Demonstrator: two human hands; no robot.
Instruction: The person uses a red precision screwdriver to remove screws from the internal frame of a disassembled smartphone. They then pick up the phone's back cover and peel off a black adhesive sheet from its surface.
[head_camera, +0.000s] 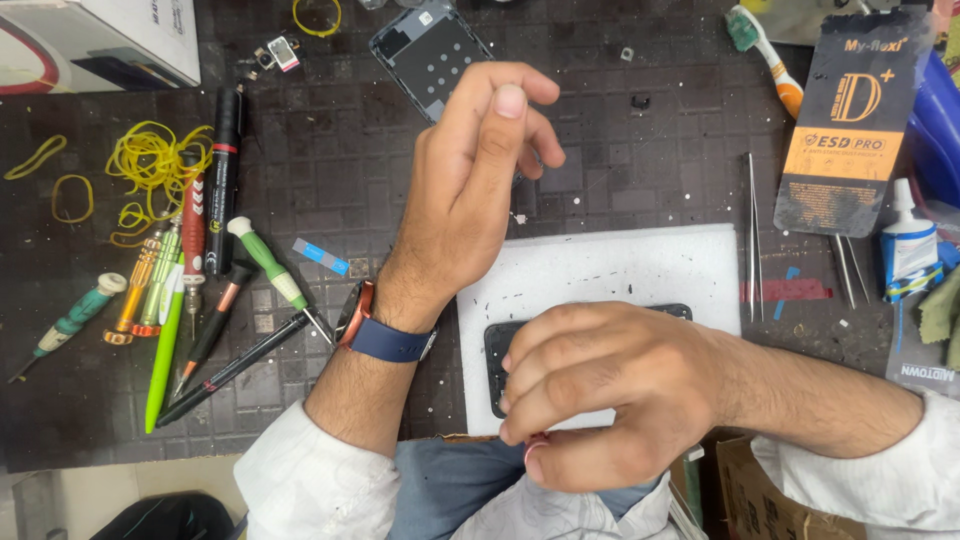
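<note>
Phone (497, 350) lies dark-side up on a white foam pad (620, 268) at the near edge of the mat (600, 150), and most of it is hidden under my right hand (610, 390).

1. Right hand: fingers curled down over the phone, fingertips at its left end. Something small and reddish shows at the thumb tip; I cannot tell what it is, nor whether the hand truly grips it.
2. Left hand (470, 190): raised above the mat, half closed, fingers bent toward the thumb. I see nothing held in it. A blue-strapped watch (375, 330) sits on the wrist.
3. Beyond the left hand, at the far edge, lies a phone back cover (425, 50), inner side up.
4. Left side of the mat: a row of screwdrivers (200, 300), a black marker (225, 170) and loose yellow rubber bands (150, 160).
5. Right side: tweezers (752, 230) just beside the pad, a dark packet (845, 130), a toothbrush (765, 55) and a small glue bottle (908, 240).

Hazards, as I judge them:
- The pad reaches the near edge. Downward or sideways pressure could push pad and phone off toward my lap.
- Small loose parts lie on the mat near the back cover. A sweep of the raised left hand could scatter them.
- Black specks dot the pad; grit under the phone could scratch it.
</note>
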